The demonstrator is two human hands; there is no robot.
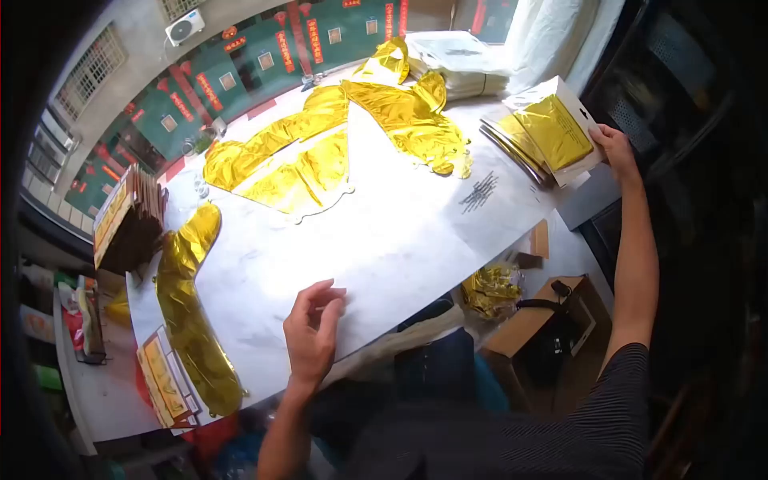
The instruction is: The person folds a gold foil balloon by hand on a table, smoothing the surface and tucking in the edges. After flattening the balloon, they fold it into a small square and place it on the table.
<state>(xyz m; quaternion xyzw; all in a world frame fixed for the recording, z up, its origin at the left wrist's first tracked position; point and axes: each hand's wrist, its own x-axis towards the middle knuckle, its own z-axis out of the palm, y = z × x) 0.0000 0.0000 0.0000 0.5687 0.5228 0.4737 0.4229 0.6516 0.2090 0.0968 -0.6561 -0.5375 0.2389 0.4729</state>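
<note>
Wide white desk (pixel 392 248) showing here, a broad stretch from its middle to its near edge; crumpled gold foil balloons (pixel 312 120) spread along its far side, one long curved foil balloon (pixel 192 320) down its left end. Look at that right arm, nearly straight out to the desk's right end, the right hand (pixel 618 150) pinching the edge of a gold foil packet (pixel 554 130) over more packets (pixel 514 142). Left hand (pixel 310 336), half open, fingers loosely curled, grasping nothing, hangs at the desk's near edge.
</note>
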